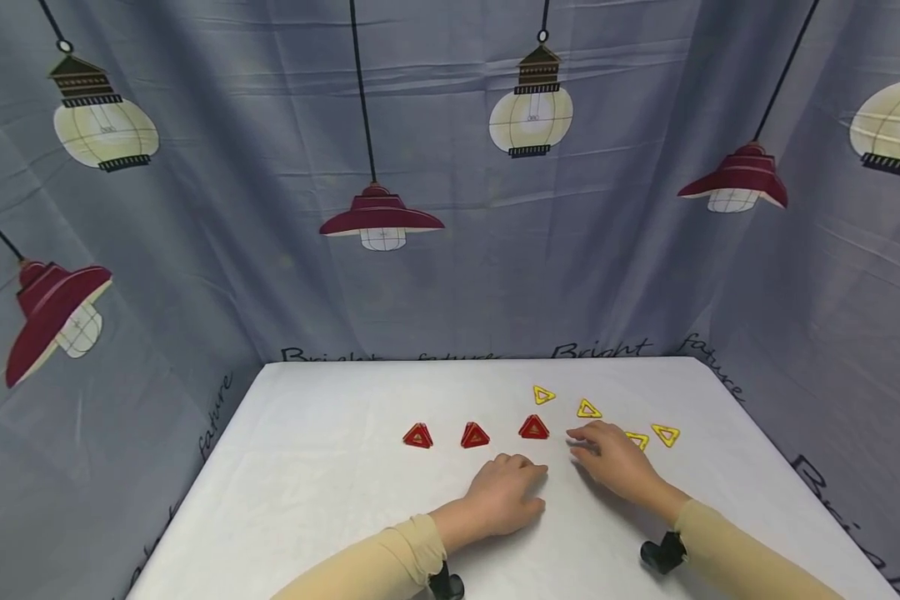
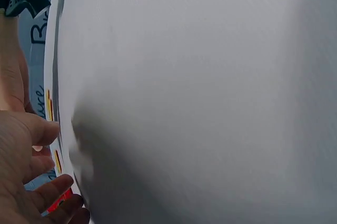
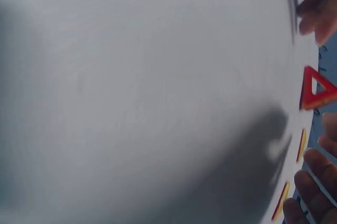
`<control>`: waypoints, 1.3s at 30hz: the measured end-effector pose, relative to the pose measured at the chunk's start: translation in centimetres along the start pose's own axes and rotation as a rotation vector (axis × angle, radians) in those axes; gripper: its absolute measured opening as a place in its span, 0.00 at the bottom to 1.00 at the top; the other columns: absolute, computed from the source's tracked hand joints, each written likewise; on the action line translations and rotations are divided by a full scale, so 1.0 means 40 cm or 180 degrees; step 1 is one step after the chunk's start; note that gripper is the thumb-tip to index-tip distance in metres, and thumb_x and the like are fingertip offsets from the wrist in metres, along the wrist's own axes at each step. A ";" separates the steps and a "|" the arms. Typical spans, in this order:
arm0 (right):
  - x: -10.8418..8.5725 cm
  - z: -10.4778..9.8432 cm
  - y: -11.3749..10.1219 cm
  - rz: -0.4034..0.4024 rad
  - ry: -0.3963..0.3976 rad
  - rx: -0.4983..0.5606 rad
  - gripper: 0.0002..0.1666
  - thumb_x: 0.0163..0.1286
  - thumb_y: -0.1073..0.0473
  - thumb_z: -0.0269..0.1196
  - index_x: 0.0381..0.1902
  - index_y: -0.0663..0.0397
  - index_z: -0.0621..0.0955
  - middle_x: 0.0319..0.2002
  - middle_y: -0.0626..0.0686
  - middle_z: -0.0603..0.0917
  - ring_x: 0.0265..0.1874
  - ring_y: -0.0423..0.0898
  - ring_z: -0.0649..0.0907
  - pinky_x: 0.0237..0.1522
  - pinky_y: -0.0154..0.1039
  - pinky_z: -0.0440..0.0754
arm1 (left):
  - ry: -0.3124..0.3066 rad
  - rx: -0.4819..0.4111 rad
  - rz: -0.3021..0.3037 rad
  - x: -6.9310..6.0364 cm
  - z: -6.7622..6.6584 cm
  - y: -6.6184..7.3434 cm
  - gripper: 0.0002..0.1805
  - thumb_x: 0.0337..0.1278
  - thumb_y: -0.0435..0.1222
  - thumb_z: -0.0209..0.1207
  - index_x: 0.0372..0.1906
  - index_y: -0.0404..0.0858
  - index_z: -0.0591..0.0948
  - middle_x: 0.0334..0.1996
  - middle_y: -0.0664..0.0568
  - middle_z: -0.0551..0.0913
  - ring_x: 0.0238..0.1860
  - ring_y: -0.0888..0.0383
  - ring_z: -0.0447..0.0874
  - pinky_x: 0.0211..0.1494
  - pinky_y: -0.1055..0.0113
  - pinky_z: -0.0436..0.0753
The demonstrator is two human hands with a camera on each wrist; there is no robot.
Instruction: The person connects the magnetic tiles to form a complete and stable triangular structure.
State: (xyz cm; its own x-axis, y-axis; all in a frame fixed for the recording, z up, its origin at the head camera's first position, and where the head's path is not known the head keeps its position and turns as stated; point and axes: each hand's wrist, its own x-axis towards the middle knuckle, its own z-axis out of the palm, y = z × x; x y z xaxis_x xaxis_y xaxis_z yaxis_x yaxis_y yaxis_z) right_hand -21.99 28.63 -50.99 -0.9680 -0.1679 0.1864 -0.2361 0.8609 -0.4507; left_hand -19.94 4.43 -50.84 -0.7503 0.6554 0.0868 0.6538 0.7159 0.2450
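Note:
My left hand, fingers loosely bent, holds nothing over the white table, nearest to three red triangular pieces. These stand in a row: the left piece, the middle piece and the right piece. My right hand also holds nothing, its fingertips just right of the right red piece. Several flat yellow triangle frames lie around and beyond it: one at the back, a second frame, one partly hidden by the hand, and one farther right. In the right wrist view, a red triangle shows a hollow middle.
The white table has its back edge against a grey-blue curtain printed with lamps and lettering. More curtain hangs along both sides. A black camera mount is on each wrist, the right mount close to the tabletop.

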 end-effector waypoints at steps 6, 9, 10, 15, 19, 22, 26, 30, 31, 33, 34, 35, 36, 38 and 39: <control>-0.027 -0.051 0.055 0.0150 0.0137 -0.0119 0.19 0.71 0.56 0.67 0.57 0.55 0.85 0.56 0.58 0.83 0.57 0.61 0.78 0.57 0.64 0.75 | -0.0109 -0.0078 0.0179 0.018 0.008 0.032 0.28 0.67 0.49 0.62 0.69 0.51 0.78 0.56 0.60 0.80 0.56 0.61 0.76 0.56 0.67 0.76; -0.039 -0.078 0.098 0.0211 0.0209 -0.0264 0.20 0.72 0.57 0.66 0.58 0.59 0.84 0.56 0.62 0.82 0.54 0.63 0.78 0.53 0.64 0.75 | -0.0155 -0.0101 0.0276 0.034 0.011 0.051 0.28 0.67 0.50 0.62 0.70 0.52 0.77 0.57 0.62 0.79 0.57 0.63 0.75 0.56 0.68 0.75; -0.044 -0.087 0.114 0.0223 0.0237 -0.0330 0.20 0.72 0.57 0.66 0.58 0.60 0.84 0.56 0.63 0.82 0.53 0.64 0.78 0.52 0.64 0.75 | -0.0163 -0.0104 0.0308 0.041 0.013 0.058 0.28 0.68 0.50 0.62 0.71 0.52 0.77 0.57 0.62 0.79 0.58 0.63 0.75 0.57 0.69 0.74; -0.068 -0.118 0.195 0.0371 0.0359 -0.0604 0.22 0.71 0.60 0.64 0.59 0.67 0.81 0.57 0.71 0.78 0.55 0.72 0.75 0.55 0.70 0.71 | -0.0187 -0.0111 0.0433 0.076 0.019 0.099 0.29 0.69 0.52 0.60 0.72 0.53 0.75 0.61 0.64 0.77 0.61 0.65 0.73 0.60 0.70 0.73; -0.086 -0.131 0.241 0.0571 0.0420 -0.0725 0.25 0.70 0.62 0.63 0.61 0.71 0.78 0.59 0.75 0.74 0.56 0.76 0.73 0.54 0.73 0.69 | -0.0218 -0.0097 0.0463 0.105 0.024 0.130 0.29 0.70 0.53 0.59 0.73 0.54 0.74 0.64 0.64 0.75 0.63 0.65 0.71 0.63 0.70 0.71; -0.096 -0.132 0.262 0.0700 0.0451 -0.0782 0.27 0.69 0.62 0.63 0.62 0.74 0.75 0.60 0.77 0.72 0.57 0.78 0.71 0.54 0.74 0.69 | -0.0212 -0.0059 0.0464 0.126 0.031 0.147 0.29 0.70 0.53 0.59 0.73 0.55 0.73 0.66 0.63 0.74 0.65 0.65 0.70 0.63 0.70 0.71; -0.105 -0.130 0.284 0.0798 0.0467 -0.0809 0.28 0.70 0.62 0.62 0.62 0.76 0.74 0.60 0.78 0.71 0.57 0.79 0.70 0.54 0.74 0.69 | -0.0197 -0.0014 0.0440 0.149 0.044 0.164 0.29 0.70 0.54 0.58 0.73 0.55 0.73 0.67 0.62 0.73 0.66 0.64 0.70 0.64 0.70 0.70; -0.107 -0.131 0.300 0.0953 0.0381 -0.0790 0.30 0.72 0.59 0.62 0.63 0.77 0.73 0.61 0.79 0.69 0.58 0.79 0.69 0.55 0.74 0.68 | -0.0238 0.0013 0.0387 0.166 0.059 0.176 0.30 0.70 0.54 0.58 0.74 0.55 0.72 0.68 0.62 0.72 0.67 0.64 0.69 0.65 0.70 0.69; -0.105 -0.132 0.303 0.0991 0.0348 -0.0786 0.31 0.72 0.58 0.62 0.64 0.77 0.72 0.61 0.79 0.69 0.58 0.79 0.69 0.56 0.74 0.68 | -0.0251 0.0024 0.0380 0.170 0.062 0.179 0.30 0.70 0.55 0.58 0.74 0.55 0.72 0.69 0.62 0.72 0.68 0.64 0.69 0.66 0.70 0.69; -0.101 -0.133 0.307 0.1051 0.0301 -0.0782 0.32 0.74 0.55 0.61 0.64 0.77 0.72 0.62 0.79 0.69 0.58 0.79 0.69 0.56 0.74 0.68 | -0.0266 0.0043 0.0371 0.178 0.067 0.185 0.30 0.71 0.55 0.57 0.74 0.55 0.72 0.70 0.62 0.71 0.69 0.64 0.68 0.67 0.70 0.68; -0.099 -0.134 0.308 0.1065 0.0277 -0.0785 0.33 0.75 0.54 0.61 0.65 0.77 0.72 0.62 0.78 0.69 0.58 0.79 0.69 0.56 0.75 0.68 | -0.0268 0.0056 0.0374 0.183 0.069 0.189 0.30 0.71 0.55 0.57 0.74 0.55 0.71 0.70 0.62 0.70 0.70 0.64 0.67 0.68 0.70 0.67; -0.096 -0.134 0.309 0.1075 0.0257 -0.0790 0.34 0.75 0.52 0.60 0.65 0.76 0.72 0.62 0.78 0.69 0.59 0.79 0.68 0.56 0.75 0.67 | -0.0265 0.0070 0.0381 0.187 0.071 0.192 0.31 0.71 0.56 0.57 0.75 0.55 0.71 0.71 0.61 0.70 0.70 0.64 0.66 0.69 0.70 0.67; -0.093 -0.134 0.310 0.1082 0.0235 -0.0799 0.34 0.76 0.50 0.59 0.66 0.75 0.72 0.62 0.78 0.69 0.58 0.79 0.68 0.55 0.76 0.67 | -0.0262 0.0087 0.0388 0.192 0.073 0.196 0.31 0.71 0.56 0.56 0.75 0.55 0.71 0.71 0.61 0.70 0.71 0.64 0.66 0.69 0.70 0.66; -0.088 -0.132 0.312 0.1099 0.0178 -0.0825 0.36 0.77 0.46 0.58 0.67 0.72 0.72 0.62 0.78 0.70 0.58 0.80 0.68 0.54 0.77 0.66 | -0.0256 0.0117 0.0403 0.202 0.076 0.206 0.32 0.71 0.56 0.56 0.75 0.54 0.70 0.73 0.60 0.69 0.72 0.63 0.65 0.71 0.70 0.64; -0.086 -0.131 0.313 0.1112 0.0145 -0.0842 0.36 0.77 0.45 0.57 0.67 0.70 0.72 0.62 0.78 0.70 0.59 0.80 0.67 0.54 0.77 0.66 | -0.0253 0.0145 0.0416 0.207 0.079 0.210 0.32 0.71 0.57 0.56 0.76 0.54 0.70 0.73 0.60 0.68 0.73 0.63 0.64 0.71 0.70 0.64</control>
State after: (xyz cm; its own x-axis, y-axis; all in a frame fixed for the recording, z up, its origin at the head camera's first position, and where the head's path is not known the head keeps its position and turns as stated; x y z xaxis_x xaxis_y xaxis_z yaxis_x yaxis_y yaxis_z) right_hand -21.17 42.50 -52.68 -0.9798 0.1714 0.1033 0.1404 0.9566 -0.2555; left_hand -20.36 16.62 -51.11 -0.6495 0.7594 0.0378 0.7504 0.6323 0.1925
